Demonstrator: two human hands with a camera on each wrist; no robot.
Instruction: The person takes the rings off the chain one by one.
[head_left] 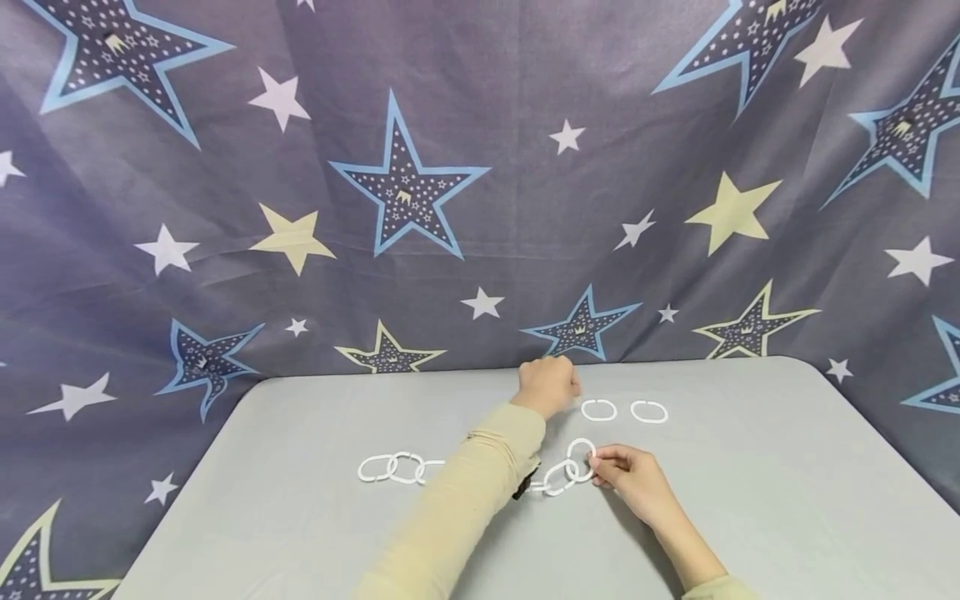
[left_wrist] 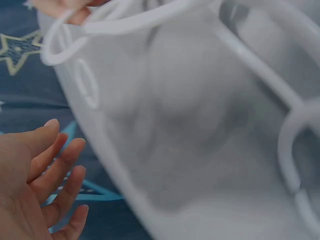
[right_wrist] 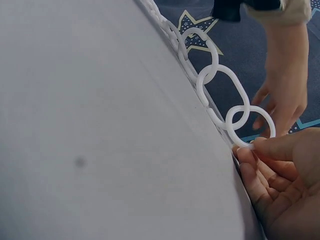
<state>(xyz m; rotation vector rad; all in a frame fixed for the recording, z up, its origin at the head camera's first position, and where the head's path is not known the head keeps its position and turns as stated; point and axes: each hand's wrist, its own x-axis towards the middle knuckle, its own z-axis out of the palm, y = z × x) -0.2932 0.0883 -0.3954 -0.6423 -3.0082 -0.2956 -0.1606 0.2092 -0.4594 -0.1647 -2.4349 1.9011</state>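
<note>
My right hand (head_left: 633, 482) pinches the white plastic chain link (right_wrist: 273, 129) at the right end of a chain between thumb and fingers. From there the chain of white links (head_left: 392, 467) runs leftward along the table, its middle hidden behind the left forearm in the head view. My left hand (head_left: 547, 385) reaches across to the back of the table, just left of two loose links. In the left wrist view its fingers (left_wrist: 61, 167) are loosely bent with nothing between them. The nearer loose link (head_left: 600, 422) lies beside that hand, and the other loose link (head_left: 651, 422) lies further right.
A grey table (head_left: 780, 483) with rounded back corners carries everything. Right behind its back edge hangs a dark curtain (head_left: 517, 208) printed with stars. The left forearm's beige sleeve (head_left: 450, 500) crosses over the chain, with a black strap (head_left: 522, 486) at the wrist.
</note>
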